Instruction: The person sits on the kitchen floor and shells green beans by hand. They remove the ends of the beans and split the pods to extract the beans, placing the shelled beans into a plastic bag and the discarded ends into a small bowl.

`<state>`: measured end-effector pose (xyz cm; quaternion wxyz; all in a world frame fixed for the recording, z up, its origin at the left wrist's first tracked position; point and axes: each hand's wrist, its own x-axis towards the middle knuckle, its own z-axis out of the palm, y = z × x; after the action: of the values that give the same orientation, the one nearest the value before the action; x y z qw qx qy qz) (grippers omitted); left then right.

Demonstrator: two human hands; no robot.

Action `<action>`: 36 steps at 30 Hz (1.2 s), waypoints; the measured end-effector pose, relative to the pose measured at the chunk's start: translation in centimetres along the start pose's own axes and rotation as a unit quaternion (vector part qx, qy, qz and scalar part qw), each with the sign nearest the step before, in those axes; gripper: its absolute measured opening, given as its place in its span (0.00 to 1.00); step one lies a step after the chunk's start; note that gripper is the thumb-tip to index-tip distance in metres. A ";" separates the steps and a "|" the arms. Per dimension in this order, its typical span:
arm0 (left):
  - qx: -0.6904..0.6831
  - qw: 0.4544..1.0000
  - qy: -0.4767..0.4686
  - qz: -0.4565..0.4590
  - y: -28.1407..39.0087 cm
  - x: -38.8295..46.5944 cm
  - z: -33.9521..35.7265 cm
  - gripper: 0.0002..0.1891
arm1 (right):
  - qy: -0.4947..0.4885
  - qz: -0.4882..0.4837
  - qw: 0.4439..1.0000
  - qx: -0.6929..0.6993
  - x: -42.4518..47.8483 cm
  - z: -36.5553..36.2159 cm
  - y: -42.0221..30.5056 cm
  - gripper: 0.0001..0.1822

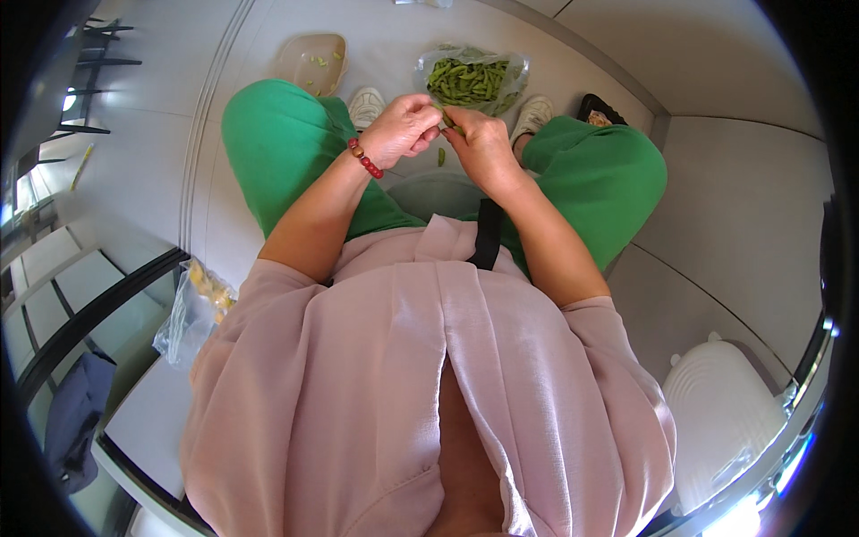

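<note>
Between my two hands is a green bean pod (446, 119), likely edamame, its middle partly covered by fingers. My left hand (401, 131), with a red bead bracelet (366, 159) at the wrist, pinches one end. The thumb and fingers of my right hand (484, 142) grip the other end. Just beyond my hands, a clear plastic bag (518, 70) lies open on the floor, filled with green pods (468, 80). To its left, a beige plastic basin (295, 60) holds a few shelled beans (321, 61). A single pod (441, 157) lies below my hands.
A grey rounded object (436, 191) is between my knees. Cabinet fronts (738, 181) rise on the right, near a black container (602, 107). On the left are a knotted-looking plastic bag (194, 315) with yellowish contents and a door track (208, 114) in the floor.
</note>
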<state>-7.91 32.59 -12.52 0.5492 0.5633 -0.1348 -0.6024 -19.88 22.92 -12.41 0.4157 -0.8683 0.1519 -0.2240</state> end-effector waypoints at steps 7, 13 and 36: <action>0.018 0.999 -0.021 -0.040 -0.2 0.7 -0.7 0.06 | -0.060 0.056 0.997 -0.011 0.6 0.0 0.8 0.09; 0.005 0.999 -0.019 -0.037 -0.2 1.0 -0.8 0.04 | -0.063 0.057 0.996 -0.025 1.3 0.2 1.8 0.07; 0.024 0.998 0.046 -0.047 -1.4 2.4 -0.7 0.02 | -0.086 0.144 0.984 0.054 1.1 0.8 2.6 0.04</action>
<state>-7.50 31.45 -15.16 0.5127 0.6090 -0.0970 -0.5974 -18.74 21.37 -14.66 0.5019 -0.8294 0.2269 -0.0938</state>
